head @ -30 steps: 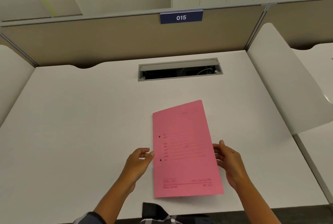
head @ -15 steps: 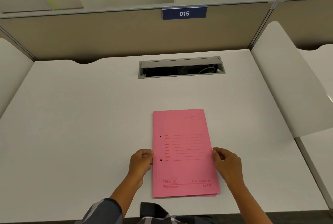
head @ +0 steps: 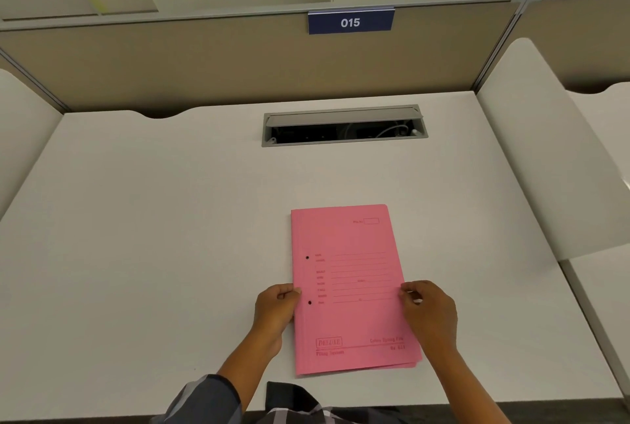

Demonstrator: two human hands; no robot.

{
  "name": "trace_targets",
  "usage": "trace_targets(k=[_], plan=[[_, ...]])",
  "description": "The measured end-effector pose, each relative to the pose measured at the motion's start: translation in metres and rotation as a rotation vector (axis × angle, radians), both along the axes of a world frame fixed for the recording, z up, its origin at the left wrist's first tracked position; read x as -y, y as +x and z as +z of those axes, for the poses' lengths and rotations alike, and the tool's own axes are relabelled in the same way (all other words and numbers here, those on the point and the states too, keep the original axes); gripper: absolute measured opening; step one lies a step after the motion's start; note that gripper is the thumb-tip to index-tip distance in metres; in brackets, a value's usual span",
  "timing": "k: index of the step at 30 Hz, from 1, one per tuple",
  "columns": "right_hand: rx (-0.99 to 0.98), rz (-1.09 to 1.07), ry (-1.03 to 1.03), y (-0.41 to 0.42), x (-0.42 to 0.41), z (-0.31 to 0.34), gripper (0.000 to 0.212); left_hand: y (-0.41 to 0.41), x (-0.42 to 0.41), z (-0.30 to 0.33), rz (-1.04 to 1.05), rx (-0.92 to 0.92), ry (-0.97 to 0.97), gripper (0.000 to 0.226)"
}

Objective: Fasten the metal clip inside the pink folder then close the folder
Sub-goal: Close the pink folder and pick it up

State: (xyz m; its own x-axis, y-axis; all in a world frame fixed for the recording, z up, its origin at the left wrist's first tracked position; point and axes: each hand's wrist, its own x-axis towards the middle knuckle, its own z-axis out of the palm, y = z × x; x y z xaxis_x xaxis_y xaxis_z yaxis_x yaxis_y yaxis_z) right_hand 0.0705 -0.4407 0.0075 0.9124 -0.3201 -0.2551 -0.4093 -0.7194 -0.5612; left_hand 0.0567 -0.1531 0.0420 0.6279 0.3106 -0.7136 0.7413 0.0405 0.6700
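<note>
Pink folder (head: 353, 287) lies closed and flat on the white desk (head: 153, 236), lower centre of frame, printed cover up, spine on the left side with 2 dark punch holes showing. Metal clip not visible, folder is shut over it.

Left hand (head: 276, 307) sits at the folder's left edge, just below centre of frame, fingers curled narrow and touching the spine edge between the 2 holes; whether it actually pinches the card I can't tell. Right hand (head: 431, 312) is at the right edge, fingers curled narrow, fingertips (head: 405, 290) on the cover's open edge; grip vs. plain contact also unclear.

Bottom-right corner of the folder shows the layers slightly fanned.

Grey cable tray (head: 344, 125) with its flap open is recessed in the desk, upper centre. Blue plate (head: 351, 22) reading 015 is on the partition above it. Plaid sleeve (head: 204, 399) at bottom edge.
</note>
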Motion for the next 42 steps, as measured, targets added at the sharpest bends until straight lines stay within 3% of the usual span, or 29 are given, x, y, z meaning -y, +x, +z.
trace_targets(k=[7,10,15,22,32,42], plan=[[0.030,-0.011,0.017,-0.003,-0.002,0.001,0.012,0.000,0.007,-0.002,0.049,0.024,-0.001,0.013],[0.034,-0.004,0.003,-0.004,-0.004,0.003,0.012,-0.001,0.009,-0.002,0.035,0.003,-0.012,0.003],[0.028,-0.005,0.012,-0.004,-0.007,0.004,0.013,-0.002,0.011,-0.003,-0.008,-0.050,-0.018,0.016],[-0.018,-0.070,0.163,-0.007,-0.016,0.015,0.045,-0.005,0.012,0.001,0.034,-0.073,-0.099,0.017],[-0.035,-0.247,0.451,-0.013,-0.032,0.048,0.031,0.001,-0.016,0.022,0.064,-0.032,-0.165,0.019],[0.065,-0.250,0.646,0.031,-0.092,0.099,0.035,0.034,-0.079,0.073,0.087,0.170,-0.157,0.028]])
